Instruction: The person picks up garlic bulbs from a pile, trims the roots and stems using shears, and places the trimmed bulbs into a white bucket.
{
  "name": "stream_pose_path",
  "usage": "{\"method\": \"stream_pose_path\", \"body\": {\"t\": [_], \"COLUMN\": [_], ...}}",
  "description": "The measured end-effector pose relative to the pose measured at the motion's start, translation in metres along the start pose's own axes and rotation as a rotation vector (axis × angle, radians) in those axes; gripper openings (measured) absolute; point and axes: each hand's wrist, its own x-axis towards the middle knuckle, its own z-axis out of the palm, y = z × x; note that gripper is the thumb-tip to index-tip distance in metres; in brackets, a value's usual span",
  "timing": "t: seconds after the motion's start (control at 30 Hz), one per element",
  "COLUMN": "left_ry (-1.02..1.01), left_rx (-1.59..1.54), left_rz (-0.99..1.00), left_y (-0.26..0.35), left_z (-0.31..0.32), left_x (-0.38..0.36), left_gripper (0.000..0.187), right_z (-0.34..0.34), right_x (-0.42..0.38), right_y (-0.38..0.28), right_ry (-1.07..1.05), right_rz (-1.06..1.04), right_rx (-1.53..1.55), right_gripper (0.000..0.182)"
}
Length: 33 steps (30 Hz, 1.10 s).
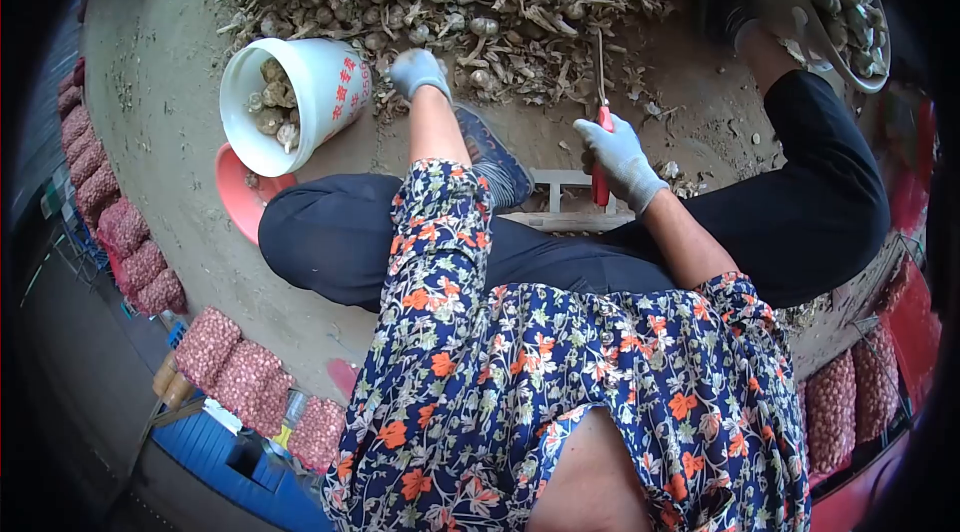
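Head view — white bucket point(325, 92) between left hand point(418, 73) and red basin point(235, 194).

Matt grey cloth gloves cover the left hand point(418, 74) and the right hand point(620, 162), the latter gripping a smooth, glossy red handle point(601, 182) that looks plastic.
Ahead of the grip runs a slim metal blade point(601, 67), near garlic point(485, 27) with rough, dry, papery skins and coarse stalks. Well to the grip's left, a white plastic bucket point(335, 97) shows a smooth, faint sheen above a smooth coral plastic basin point(232, 194). Behind the grip are a matt printed cloth shirt point(600, 352) and dark, matt cloth trousers point(335, 232); around it, the ground point(700, 127) is dull and gritty.
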Motion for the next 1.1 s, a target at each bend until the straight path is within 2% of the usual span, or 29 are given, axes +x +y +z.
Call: {"method": "stream_pose_path", "body": {"t": [0.07,0.1,0.13,0.17,0.2,0.27,0.3,0.37,0.4,0.47,0.5,0.57,0.6,0.67,0.73,0.8,0.83,0.87,0.93,0.97,1.0,1.07,1.1], "left_ry": [0.179,0.142,0.102,0.067,-0.012,-0.117,-0.128,-0.196,-0.298,-0.549,-0.549,-0.601,-0.605,-0.693,-0.734,-0.723,-0.811,-0.811,-0.799,-0.769,-0.771,-0.838,-0.861], "left_rx": [0.007,0.172,0.338,0.497,0.516,0.791,0.791,1.153,1.258,1.098,1.106,0.816,0.818,0.689,0.605,0.675,0.541,0.546,0.639,0.705,0.706,0.644,0.618], "left_rz": [0.212,0.422,0.628,0.737,0.810,1.009,1.009,0.595,0.551,0.626,0.632,0.944,0.949,0.912,0.856,1.069,0.942,0.947,1.142,1.165,1.167,1.018,1.057], "left_y": [-0.057,-0.074,-0.067,-0.052,-0.051,-0.012,-0.008,0.006,0.019,0.033,0.034,0.035,0.036,0.041,0.037,0.043,0.044,0.044,0.048,0.050,0.049,0.042,0.033], "left_z": [0.003,0.004,0.000,0.008,0.025,0.046,0.054,0.072,0.075,0.062,0.054,0.033,0.023,0.008,0.001,-0.010,-0.012,-0.017,-0.029,-0.031,-0.033,-0.029,-0.025], "left_x": [0.016,0.019,-0.009,-0.032,-0.024,-0.059,-0.055,-0.044,-0.041,-0.043,-0.049,-0.070,-0.083,-0.111,-0.119,-0.141,-0.144,-0.145,-0.155,-0.160,-0.161,-0.157,-0.147], "left_gripper": [0.017,0.019,0.021,0.024,0.029,0.035,0.035,0.039,0.041,0.047,0.047,0.051,0.051,0.052,0.056,0.058,0.059,0.059,0.058,0.055,0.055,0.051,0.050], "right_z": [0.005,0.006,0.008,0.008,0.007,0.005,0.010,0.012,0.011,0.009,0.009,0.008,0.007,0.005,0.004,0.002,0.003,0.003,0.003,0.003,0.002,-0.001,-0.004], "right_x": [-0.007,-0.007,-0.008,-0.005,0.002,0.014,-0.008,-0.012,-0.010,-0.009,-0.008,-0.008,-0.010,-0.011,-0.009,-0.012,-0.014,-0.016,-0.022,-0.024,-0.023,-0.017,-0.017], "right_y": [-0.004,-0.004,-0.005,-0.003,0.003,0.015,-0.016,-0.016,-0.016,-0.013,-0.014,-0.022,-0.025,-0.028,-0.028,-0.029,-0.030,-0.030,-0.029,-0.030,-0.028,-0.027,-0.028], "right_ry": [0.016,0.020,0.026,0.045,0.044,0.096,0.007,0.001,-0.015,-0.006,0.025,0.091,0.095,0.240,0.270,0.302,0.273,0.274,0.208,0.178,0.180,0.055,0.063], "right_rz": [0.002,0.001,0.002,0.001,0.009,-0.184,-0.080,-0.084,-0.100,-0.131,-0.136,-0.197,-0.198,-0.453,-0.492,-0.701,-0.689,-0.692,-0.653,-0.643,-0.643,-0.528,-0.539], "right_rx": [0.013,-0.003,-0.021,-0.103,-0.103,-0.643,-0.811,-0.874,-0.930,-0.945,-0.977,-1.072,-1.066,-1.235,-1.296,-1.400,-1.416,-1.409,-1.467,-1.469,-1.467,-1.356,-1.344], "right_gripper": [0.021,0.020,0.019,0.020,0.020,0.028,0.049,0.048,0.047,0.045,0.043,0.039,0.039,0.038,0.038,0.039,0.040,0.040,0.039,0.037,0.037,0.036,0.035]}}
